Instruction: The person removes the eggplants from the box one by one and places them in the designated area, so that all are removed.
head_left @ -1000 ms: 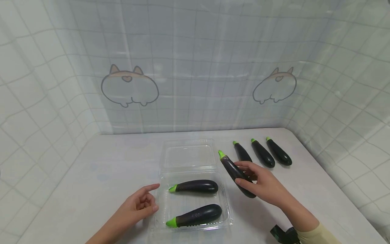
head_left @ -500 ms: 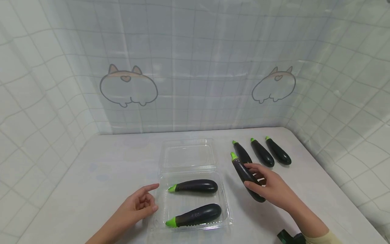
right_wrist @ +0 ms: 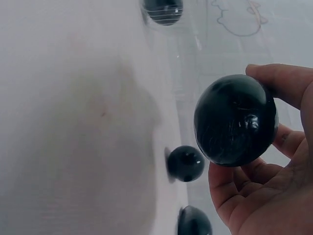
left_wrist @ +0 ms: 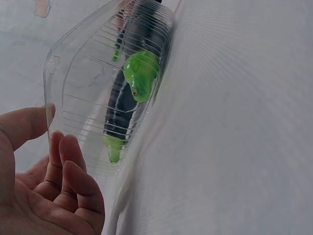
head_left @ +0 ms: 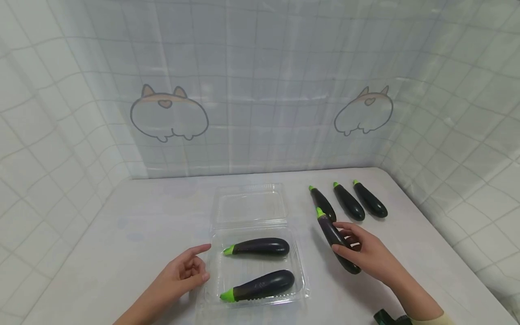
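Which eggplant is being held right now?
The eggplant in the right hand; two others lie in the clear container, three on the white table.

Grid-patterned walls (head_left: 260, 108) bearing two cartoon animal outlines (head_left: 169, 116) border a pale tabletop (head_left: 162, 216).

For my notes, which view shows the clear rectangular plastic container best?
The head view, because it shows the clear rectangular plastic container from above, with its lid open. The left wrist view gives mainly its ribbed wall close up; the right wrist view catches just a sliver at the top edge.
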`<state>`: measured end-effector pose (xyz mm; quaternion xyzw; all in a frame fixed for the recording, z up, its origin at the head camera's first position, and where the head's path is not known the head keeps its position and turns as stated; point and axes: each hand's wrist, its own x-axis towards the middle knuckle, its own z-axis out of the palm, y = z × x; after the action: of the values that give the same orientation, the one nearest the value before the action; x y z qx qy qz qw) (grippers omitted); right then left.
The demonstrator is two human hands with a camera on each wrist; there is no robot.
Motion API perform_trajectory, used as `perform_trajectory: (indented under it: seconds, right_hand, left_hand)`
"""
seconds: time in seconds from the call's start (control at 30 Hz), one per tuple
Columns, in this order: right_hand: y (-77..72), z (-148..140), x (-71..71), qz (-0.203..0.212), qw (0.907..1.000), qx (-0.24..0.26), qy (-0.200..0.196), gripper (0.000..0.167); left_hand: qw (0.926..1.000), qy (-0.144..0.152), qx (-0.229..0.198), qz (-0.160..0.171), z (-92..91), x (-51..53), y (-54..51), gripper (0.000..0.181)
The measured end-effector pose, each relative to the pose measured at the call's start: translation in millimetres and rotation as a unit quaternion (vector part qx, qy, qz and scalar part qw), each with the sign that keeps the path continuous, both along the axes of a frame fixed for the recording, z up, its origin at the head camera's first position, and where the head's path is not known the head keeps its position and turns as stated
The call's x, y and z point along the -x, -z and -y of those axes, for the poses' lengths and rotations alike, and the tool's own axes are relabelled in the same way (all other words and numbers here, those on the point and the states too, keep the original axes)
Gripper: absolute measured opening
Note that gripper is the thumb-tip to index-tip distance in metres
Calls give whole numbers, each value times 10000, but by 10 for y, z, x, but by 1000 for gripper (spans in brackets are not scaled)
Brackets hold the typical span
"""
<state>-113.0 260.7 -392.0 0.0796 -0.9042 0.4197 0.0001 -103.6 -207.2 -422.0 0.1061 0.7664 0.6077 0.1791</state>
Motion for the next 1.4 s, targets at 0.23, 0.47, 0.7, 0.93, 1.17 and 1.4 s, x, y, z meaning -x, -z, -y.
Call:
perform_trajectory:
  seconds: [0.23,0.47,0.7,0.93,1.17,1.4]
  right_hand:
    - [79,-8,29,413,9991,43,104,59]
    - [193,-1,30,642,9978,-48,173,59]
    - [253,20,26,701,9972,-130,211,58]
    - [290,32,27,842,9957,-279,283,58]
    - [328,19,39,820,9961,-290,121,56]
    - [320,16,32,717,9967,-379,-70,55]
  left_hand:
    - [10000,-45,-28,48,-8,-2,15,68]
    - [10000,-12,-63,-46,-8,-8,3,68]
    - [10000,-46,-34,-49,-4,8,13,66]
    - [9993,89,-116,-354,10,10,31,65]
    - [9982,203,-185,-534,16,2,41,64]
    - [9981,189,-104,-575,16,11,69,64]
